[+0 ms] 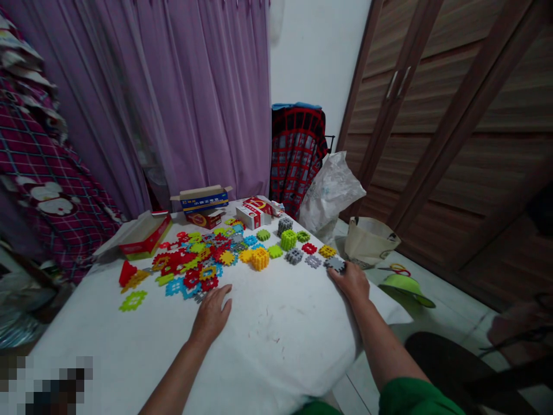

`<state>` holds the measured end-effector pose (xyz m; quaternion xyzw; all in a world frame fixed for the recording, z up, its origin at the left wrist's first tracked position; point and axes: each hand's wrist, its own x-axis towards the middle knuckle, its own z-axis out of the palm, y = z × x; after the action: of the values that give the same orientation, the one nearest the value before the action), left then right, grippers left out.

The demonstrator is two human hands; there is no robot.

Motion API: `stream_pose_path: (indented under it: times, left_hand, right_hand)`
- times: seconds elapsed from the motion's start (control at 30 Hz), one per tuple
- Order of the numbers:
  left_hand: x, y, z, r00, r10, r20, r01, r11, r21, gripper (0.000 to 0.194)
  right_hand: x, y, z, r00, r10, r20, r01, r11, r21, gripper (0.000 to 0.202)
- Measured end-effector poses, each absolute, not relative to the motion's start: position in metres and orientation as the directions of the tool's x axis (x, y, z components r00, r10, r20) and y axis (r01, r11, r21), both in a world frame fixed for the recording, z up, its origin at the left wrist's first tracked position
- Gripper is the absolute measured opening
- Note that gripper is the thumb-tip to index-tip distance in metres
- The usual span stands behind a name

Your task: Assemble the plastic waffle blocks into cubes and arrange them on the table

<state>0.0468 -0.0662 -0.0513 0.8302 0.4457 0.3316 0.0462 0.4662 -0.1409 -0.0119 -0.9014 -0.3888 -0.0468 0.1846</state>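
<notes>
Red, yellow, blue and green notched pieces [177, 262] lie heaped toward the left of the white-covered table [268, 357], their near side just beside the left hand [209, 317], its thumb well apart from its loosely bent fingers. Near the right edge, a flat grey piece [335, 264] with toothed sides lies under the fingertips of the right hand [355, 283]; whether they grip it cannot be told.

And there on the blue box [204, 202] at the back, white Chinese characters run across the front, 小 leading and 王 third, the others too blurred to call, while the white lettering on the red-and-white box [254, 213] stays too small to read!
</notes>
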Motion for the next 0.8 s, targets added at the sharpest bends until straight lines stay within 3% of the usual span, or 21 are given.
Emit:
stream_pose_path:
  times: [0.43,0.6,0.7,0.8]
  left_hand:
    - [0.05,-0.075,-0.049,0.36,0.784,0.506,0.733,-0.573,0.367,0.034]
    - [0.052,-0.079,-0.047,0.353,0.798,0.488,0.741,-0.557,0.375,0.034]
    - [0.053,-0.082,-0.045,0.34,0.807,0.483,0.734,-0.549,0.399,0.034]
    - [0.055,-0.084,-0.041,0.309,0.815,0.49,0.711,-0.54,0.451,0.031]
  right_hand:
    - [0.477,-0.143,-0.022,0.685,0.685,0.247,0.719,-0.58,-0.384,0.073]
    - [0.472,-0.148,-0.023,0.701,0.586,0.406,0.71,-0.523,-0.471,0.057]
    - [0.442,-0.138,-0.021,0.599,0.637,0.485,0.788,-0.36,-0.499,0.046]
    - [0.382,-0.116,-0.018,0.305,0.79,0.533,0.876,-0.012,-0.483,0.035]
